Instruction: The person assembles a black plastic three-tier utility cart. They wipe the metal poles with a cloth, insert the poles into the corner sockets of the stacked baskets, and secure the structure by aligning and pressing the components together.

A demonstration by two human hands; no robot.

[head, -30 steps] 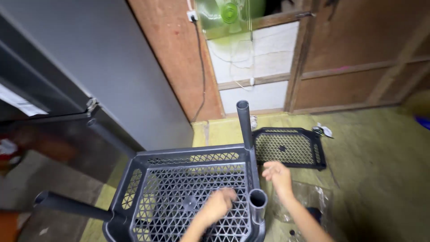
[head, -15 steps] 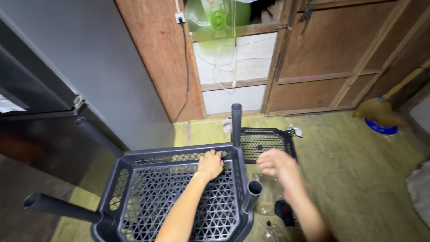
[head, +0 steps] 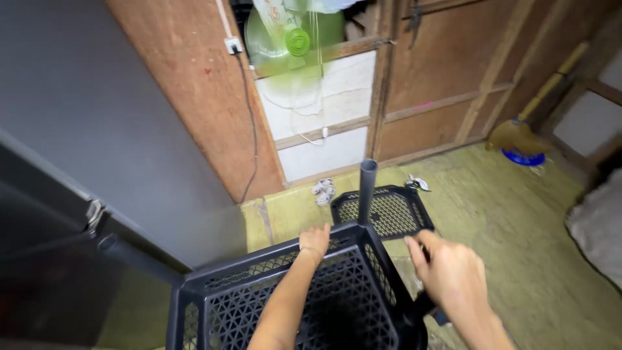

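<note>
Left hand [head: 315, 241], fingers curled over the far rim of the black lattice shelf tray [head: 285, 304]. Right hand [head: 450, 272], fingers loosely open, beside the corner pole [head: 367, 188]. Second tray [head: 387, 210] lies on the floor beyond; green fan [head: 295, 39] above.

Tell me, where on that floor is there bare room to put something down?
Bare floor lies right of the small black tray, up to the broom and the grey sack. A narrower strip lies left of the tray, by the wall. Around the big basket, where the left hand and right hand work, it is crowded.
</note>
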